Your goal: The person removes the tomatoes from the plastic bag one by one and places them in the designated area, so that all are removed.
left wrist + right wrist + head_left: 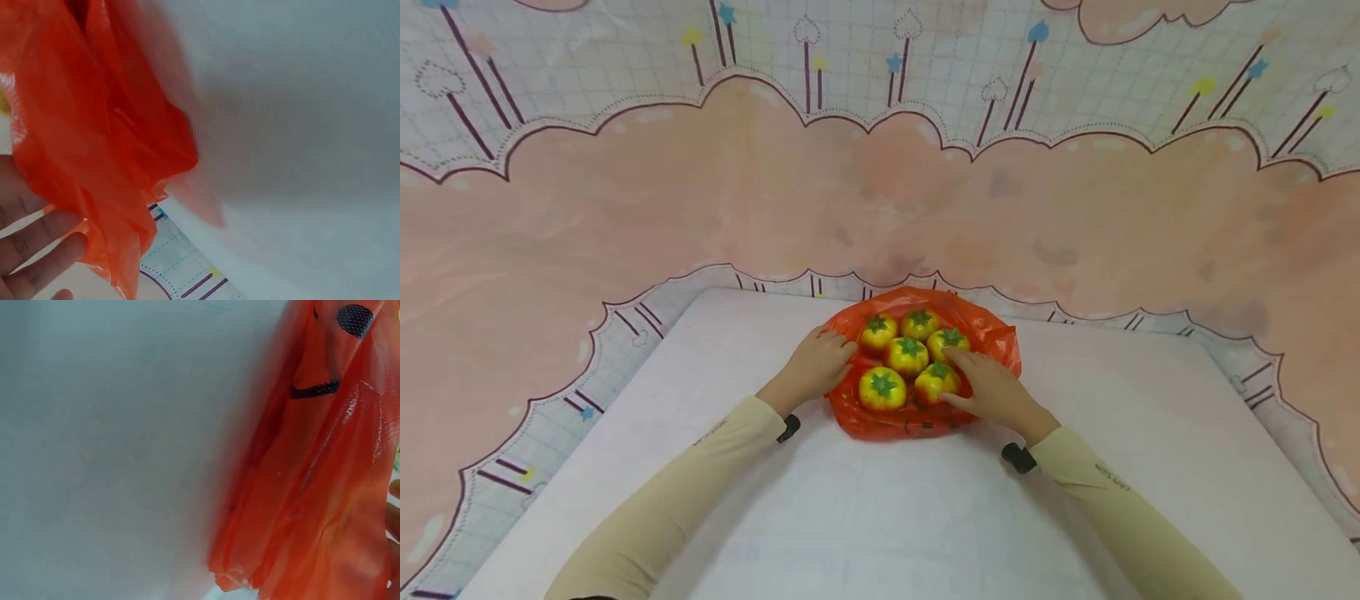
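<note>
1. An orange plastic bag (925,421) lies opened out near the far edge of the white tabletop (880,517), about midway between its left and right edges.
2. Five yellow-and-red tomato-like fruits (908,357) with green tops sit close together on the spread bag, three in a far row and two nearer the person.
3. The left hand (815,365) rests at the bag's left rim, beside the far-left fruit. Its fingers reach onto the plastic. In the left wrist view the fingers (37,250) lie fairly straight under or against the orange film (94,144), not clenched; whether they pinch it I cannot tell.
4. The right hand (992,387) lies on the right side of the bag, its fingers extended over the plastic. The fingertips touch the near-right fruit (936,382) and come close to the far-right fruit (949,342). The fingers look relaxed rather than closed round anything.
5. The right wrist view shows crumpled orange plastic (325,487) with black print (315,390) against the white surface (112,450). The hand itself is barely in view there.
6. Both forearms wear beige sleeves (685,492), each with a dark strap at the wrist (1018,457).
7. A pink cloud-pattern cloth (625,208) hangs beyond the far edge.
</note>
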A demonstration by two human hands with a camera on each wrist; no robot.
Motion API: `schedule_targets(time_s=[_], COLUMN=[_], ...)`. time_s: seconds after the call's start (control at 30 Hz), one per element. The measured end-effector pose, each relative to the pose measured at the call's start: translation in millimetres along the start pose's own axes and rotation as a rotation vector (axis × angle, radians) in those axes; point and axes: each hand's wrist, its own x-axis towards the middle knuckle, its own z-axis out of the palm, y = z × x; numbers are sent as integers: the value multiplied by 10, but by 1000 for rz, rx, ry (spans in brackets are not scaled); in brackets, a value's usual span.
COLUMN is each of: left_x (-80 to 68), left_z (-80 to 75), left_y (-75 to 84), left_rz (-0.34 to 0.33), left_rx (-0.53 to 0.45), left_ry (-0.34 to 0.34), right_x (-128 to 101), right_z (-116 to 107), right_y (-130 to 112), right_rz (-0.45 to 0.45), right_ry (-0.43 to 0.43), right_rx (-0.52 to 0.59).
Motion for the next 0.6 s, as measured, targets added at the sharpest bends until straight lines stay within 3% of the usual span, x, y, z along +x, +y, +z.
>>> schedule_targets(time_s=[0.13,0.37,0.6], left_x=[-8,-32,-24], left_z=[8,38,73], left_y=[1,17,14], left_rz=[-32,-90,-114], left_rx=[21,52,78], left_ry=[20,-3,61], right_x=[9,-13,-28], right_z=[3,42,6], right_y=[-14,-26,-30], right_rz=[0,-36,-76], right_ry=[-38,-82,-78], right_rx=[42,61,79])
